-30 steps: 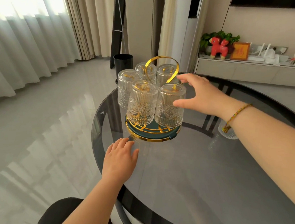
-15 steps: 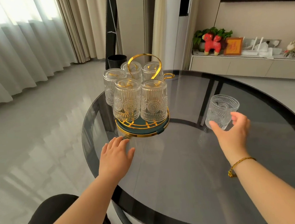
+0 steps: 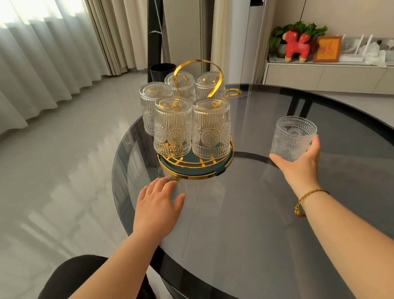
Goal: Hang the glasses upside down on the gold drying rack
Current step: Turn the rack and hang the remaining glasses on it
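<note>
The gold drying rack [image 3: 197, 174] with a dark green round base and a looped gold handle stands at the far left of the round glass table [image 3: 244, 228]. Several ribbed glasses hang on it upside down, among them the front right glass [image 3: 211, 129]. One gold prong [image 3: 232, 92] at the rack's back right carries nothing. My right hand [image 3: 298, 165] grips one upright ribbed glass [image 3: 293, 138] from below, to the right of the rack. My left hand [image 3: 158, 206] lies flat on the table just in front of the rack's base, fingers spread, holding nothing.
The table's dark rim curves close to my body. Beyond the table stand a black bin [image 3: 161, 70], curtains at the left, and a low cabinet [image 3: 336, 77] with a red toy animal [image 3: 297, 46], a plant and a framed picture.
My right hand left the rack, swung right to the loose glass and closed around it; the glass now sits in its grip. My left hand has stayed in front of the rack.
</note>
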A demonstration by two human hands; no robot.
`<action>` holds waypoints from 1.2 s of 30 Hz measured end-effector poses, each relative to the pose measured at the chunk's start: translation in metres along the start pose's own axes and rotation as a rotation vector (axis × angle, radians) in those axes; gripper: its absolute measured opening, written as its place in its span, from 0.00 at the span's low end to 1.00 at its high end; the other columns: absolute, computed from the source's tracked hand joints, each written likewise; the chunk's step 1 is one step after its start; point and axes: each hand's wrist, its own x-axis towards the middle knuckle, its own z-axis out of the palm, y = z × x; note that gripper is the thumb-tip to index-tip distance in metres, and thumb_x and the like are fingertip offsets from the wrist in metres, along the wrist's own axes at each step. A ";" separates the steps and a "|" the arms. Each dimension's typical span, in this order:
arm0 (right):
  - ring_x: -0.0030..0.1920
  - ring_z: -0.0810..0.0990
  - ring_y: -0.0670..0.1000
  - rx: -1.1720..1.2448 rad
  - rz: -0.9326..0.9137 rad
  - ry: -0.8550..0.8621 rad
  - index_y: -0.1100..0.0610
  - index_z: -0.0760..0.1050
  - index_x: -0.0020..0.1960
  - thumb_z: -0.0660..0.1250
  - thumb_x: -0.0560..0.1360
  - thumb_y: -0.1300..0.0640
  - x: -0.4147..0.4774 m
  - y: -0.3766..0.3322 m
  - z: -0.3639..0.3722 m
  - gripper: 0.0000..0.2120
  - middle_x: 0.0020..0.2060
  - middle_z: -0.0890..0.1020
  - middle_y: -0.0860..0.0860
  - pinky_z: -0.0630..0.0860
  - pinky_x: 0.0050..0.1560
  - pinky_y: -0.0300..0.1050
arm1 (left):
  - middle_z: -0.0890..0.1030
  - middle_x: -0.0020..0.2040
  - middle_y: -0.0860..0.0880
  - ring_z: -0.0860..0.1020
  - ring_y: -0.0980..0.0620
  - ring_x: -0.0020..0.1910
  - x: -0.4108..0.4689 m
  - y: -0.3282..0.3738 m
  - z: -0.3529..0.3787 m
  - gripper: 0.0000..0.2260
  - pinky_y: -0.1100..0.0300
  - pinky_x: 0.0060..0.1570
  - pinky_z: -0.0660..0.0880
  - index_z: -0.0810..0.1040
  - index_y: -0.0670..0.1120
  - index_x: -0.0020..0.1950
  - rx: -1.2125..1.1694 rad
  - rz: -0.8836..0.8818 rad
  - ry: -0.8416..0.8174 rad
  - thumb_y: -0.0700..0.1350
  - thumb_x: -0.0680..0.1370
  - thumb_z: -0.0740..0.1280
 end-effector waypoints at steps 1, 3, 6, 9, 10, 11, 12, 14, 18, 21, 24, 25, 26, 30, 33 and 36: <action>0.70 0.61 0.55 -0.007 0.008 -0.008 0.56 0.46 0.71 0.74 0.62 0.56 0.001 0.001 0.003 0.49 0.71 0.59 0.56 0.59 0.68 0.47 | 0.64 0.72 0.49 0.58 0.48 0.72 0.000 0.000 0.000 0.21 0.51 0.72 0.51 0.62 0.50 0.68 -0.001 -0.001 0.001 0.56 0.77 0.53; 0.70 0.61 0.56 -0.032 0.046 -0.007 0.56 0.44 0.71 0.74 0.62 0.55 0.004 0.001 0.007 0.49 0.71 0.59 0.57 0.60 0.68 0.50 | 0.64 0.72 0.49 0.58 0.49 0.72 0.001 0.000 0.001 0.21 0.51 0.72 0.51 0.62 0.50 0.68 -0.003 -0.003 0.001 0.56 0.77 0.53; 0.67 0.65 0.61 -0.094 0.094 -0.004 0.54 0.43 0.71 0.73 0.63 0.53 0.011 0.002 0.010 0.49 0.70 0.64 0.57 0.64 0.66 0.56 | 0.64 0.72 0.50 0.58 0.49 0.72 0.002 -0.001 0.001 0.21 0.51 0.72 0.51 0.62 0.51 0.68 -0.010 -0.007 -0.003 0.57 0.77 0.53; 0.63 0.69 0.63 -0.112 0.143 -0.012 0.52 0.46 0.70 0.72 0.63 0.52 0.017 0.001 0.012 0.45 0.66 0.69 0.56 0.68 0.63 0.56 | 0.64 0.72 0.50 0.58 0.49 0.72 0.003 -0.001 0.002 0.21 0.51 0.72 0.51 0.62 0.51 0.68 -0.007 -0.005 0.004 0.57 0.77 0.53; 0.62 0.69 0.63 -0.109 0.156 -0.012 0.52 0.49 0.69 0.72 0.63 0.52 0.019 0.001 0.012 0.43 0.65 0.70 0.56 0.69 0.61 0.54 | 0.64 0.72 0.50 0.58 0.49 0.72 0.003 -0.002 0.002 0.21 0.51 0.72 0.51 0.62 0.51 0.68 -0.004 -0.004 0.005 0.57 0.77 0.53; 0.61 0.70 0.62 -0.106 0.161 -0.012 0.54 0.52 0.67 0.72 0.63 0.53 0.020 0.001 0.012 0.40 0.63 0.72 0.56 0.69 0.59 0.53 | 0.64 0.71 0.50 0.58 0.49 0.72 0.004 -0.002 0.003 0.21 0.51 0.72 0.51 0.62 0.51 0.68 -0.002 -0.003 0.006 0.57 0.77 0.53; 0.60 0.71 0.62 -0.100 0.159 -0.015 0.55 0.55 0.65 0.72 0.63 0.53 0.021 0.000 0.012 0.38 0.62 0.72 0.57 0.69 0.56 0.51 | 0.64 0.71 0.50 0.58 0.50 0.72 0.004 -0.003 0.003 0.21 0.51 0.72 0.51 0.62 0.51 0.68 0.000 -0.001 0.006 0.57 0.77 0.53; 0.55 0.72 0.57 -0.069 0.144 -0.045 0.56 0.57 0.62 0.73 0.62 0.54 0.020 0.000 0.010 0.35 0.60 0.72 0.55 0.69 0.51 0.47 | 0.64 0.71 0.51 0.57 0.50 0.72 0.005 -0.003 0.003 0.21 0.52 0.72 0.51 0.62 0.52 0.68 -0.003 -0.001 0.001 0.57 0.77 0.53; 0.52 0.69 0.50 0.025 0.100 -0.138 0.54 0.58 0.63 0.73 0.62 0.56 0.013 -0.002 0.007 0.35 0.56 0.69 0.49 0.66 0.48 0.43 | 0.64 0.71 0.51 0.57 0.50 0.72 0.005 -0.003 0.003 0.21 0.51 0.72 0.50 0.62 0.52 0.68 -0.008 -0.007 -0.006 0.58 0.77 0.53; 0.53 0.71 0.49 0.095 0.067 -0.190 0.54 0.59 0.63 0.73 0.62 0.57 0.008 -0.011 0.003 0.34 0.54 0.70 0.48 0.67 0.51 0.43 | 0.64 0.71 0.51 0.57 0.50 0.72 0.004 -0.002 0.002 0.21 0.51 0.72 0.50 0.62 0.52 0.68 -0.013 -0.008 -0.005 0.57 0.77 0.53; 0.51 0.73 0.48 0.143 0.002 -0.249 0.53 0.61 0.62 0.72 0.63 0.57 0.005 -0.028 -0.003 0.31 0.54 0.72 0.48 0.69 0.48 0.42 | 0.64 0.72 0.51 0.57 0.50 0.72 0.003 -0.001 0.001 0.21 0.52 0.73 0.50 0.62 0.52 0.68 -0.020 -0.010 -0.009 0.57 0.77 0.53; 0.50 0.73 0.48 0.154 -0.027 -0.264 0.52 0.62 0.60 0.72 0.63 0.57 0.004 -0.034 -0.006 0.30 0.52 0.72 0.48 0.70 0.46 0.41 | 0.64 0.72 0.51 0.57 0.50 0.72 0.003 -0.001 0.000 0.21 0.51 0.73 0.50 0.61 0.52 0.68 -0.023 -0.009 -0.012 0.57 0.77 0.53; 0.48 0.73 0.46 0.163 -0.057 -0.272 0.51 0.63 0.58 0.72 0.63 0.57 0.004 -0.041 -0.009 0.28 0.50 0.73 0.47 0.70 0.43 0.39 | 0.63 0.72 0.51 0.57 0.50 0.72 0.003 -0.001 0.000 0.21 0.51 0.73 0.50 0.61 0.52 0.68 -0.025 -0.009 -0.015 0.57 0.77 0.53; 0.44 0.71 0.39 0.219 -0.135 -0.276 0.48 0.62 0.53 0.70 0.66 0.58 0.006 -0.070 -0.020 0.22 0.44 0.70 0.39 0.67 0.38 0.33 | 0.63 0.72 0.51 0.56 0.50 0.73 0.003 -0.001 -0.001 0.22 0.51 0.73 0.49 0.61 0.51 0.69 -0.023 -0.008 -0.025 0.57 0.77 0.53; 0.45 0.71 0.39 0.236 -0.176 -0.268 0.51 0.63 0.54 0.70 0.67 0.59 0.008 -0.089 -0.028 0.21 0.45 0.69 0.40 0.67 0.39 0.33 | 0.63 0.72 0.51 0.56 0.50 0.73 0.003 -0.001 -0.002 0.22 0.51 0.73 0.50 0.61 0.51 0.69 -0.021 -0.004 -0.023 0.57 0.77 0.53; 0.55 0.71 0.48 0.134 -0.229 -0.266 0.53 0.62 0.59 0.71 0.66 0.57 0.013 -0.106 -0.034 0.26 0.54 0.68 0.48 0.71 0.51 0.42 | 0.63 0.72 0.50 0.56 0.50 0.73 0.002 -0.001 -0.002 0.22 0.51 0.73 0.50 0.61 0.51 0.68 -0.023 0.003 -0.024 0.57 0.77 0.53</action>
